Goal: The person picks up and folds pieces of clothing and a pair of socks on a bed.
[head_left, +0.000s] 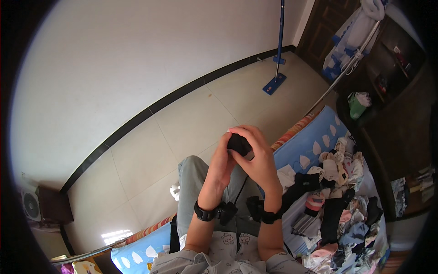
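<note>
Above my lap, a compact black bundle of cloth that looks like a folded sock (240, 144) is held between both hands. My left hand (221, 160) is closed along its left side, fingertips at the top. My right hand (259, 153) curls over it from the right, with the thumb and fingers closed around it. Part of the bundle is hidden behind the fingers. To the right lies a heap of socks and small garments (335, 201) in black, white, pink and grey, spread on the bed.
I sit on a bed with a blue leaf-patterned cover (305, 145) and striped edge. A dark shelf unit (378, 132) stands to the right, holding a green bag (358, 106). A blue mop (274, 84) stands by the far wall. A dark speaker (45, 206) sits on the left.
</note>
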Action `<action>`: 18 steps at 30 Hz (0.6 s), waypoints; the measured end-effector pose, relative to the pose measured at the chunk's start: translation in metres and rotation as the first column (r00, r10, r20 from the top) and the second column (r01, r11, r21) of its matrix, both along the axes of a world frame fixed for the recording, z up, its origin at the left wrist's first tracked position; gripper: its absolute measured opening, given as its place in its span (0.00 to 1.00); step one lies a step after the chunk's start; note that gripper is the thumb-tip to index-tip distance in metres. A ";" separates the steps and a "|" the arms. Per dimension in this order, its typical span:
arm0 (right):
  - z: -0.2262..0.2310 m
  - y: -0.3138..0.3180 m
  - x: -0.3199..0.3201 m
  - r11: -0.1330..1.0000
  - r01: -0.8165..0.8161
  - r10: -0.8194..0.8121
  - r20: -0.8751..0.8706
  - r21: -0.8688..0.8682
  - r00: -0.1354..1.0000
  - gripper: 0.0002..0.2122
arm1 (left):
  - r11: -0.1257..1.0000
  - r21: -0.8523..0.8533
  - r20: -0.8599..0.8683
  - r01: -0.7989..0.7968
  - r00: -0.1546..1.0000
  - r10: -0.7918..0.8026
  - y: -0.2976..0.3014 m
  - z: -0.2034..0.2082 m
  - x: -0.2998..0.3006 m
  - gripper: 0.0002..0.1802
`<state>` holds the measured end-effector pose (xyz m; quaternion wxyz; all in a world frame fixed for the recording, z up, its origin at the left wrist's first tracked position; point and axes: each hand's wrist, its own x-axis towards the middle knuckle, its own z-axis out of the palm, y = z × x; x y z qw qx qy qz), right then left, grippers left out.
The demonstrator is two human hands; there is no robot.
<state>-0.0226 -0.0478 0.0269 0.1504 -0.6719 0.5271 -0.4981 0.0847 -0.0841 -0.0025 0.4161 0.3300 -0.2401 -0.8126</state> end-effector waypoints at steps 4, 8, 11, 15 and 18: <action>0.004 0.002 -0.005 1.000 0.010 -0.010 0.086 0.001 0.996 0.20 | 0.999 0.024 0.006 0.039 0.999 -0.039 -0.001 0.004 -0.001 0.21; 0.003 0.004 -0.009 0.998 0.024 -0.033 0.169 0.058 0.985 0.20 | 0.997 -0.027 -0.045 0.069 0.996 -0.071 0.000 0.010 -0.003 0.20; 0.004 0.004 -0.010 0.996 0.016 -0.030 0.179 0.083 0.983 0.19 | 0.999 -0.021 -0.052 0.047 0.998 -0.048 0.000 0.005 -0.005 0.20; 0.003 0.003 -0.012 0.996 0.002 -0.019 0.190 0.089 0.982 0.19 | 1.000 -0.011 -0.022 0.007 1.000 -0.007 0.001 0.007 -0.007 0.20; 0.000 0.002 -0.012 0.993 -0.024 -0.004 0.237 0.114 0.971 0.19 | 1.000 -0.026 -0.011 0.015 1.000 -0.016 0.001 0.006 -0.005 0.21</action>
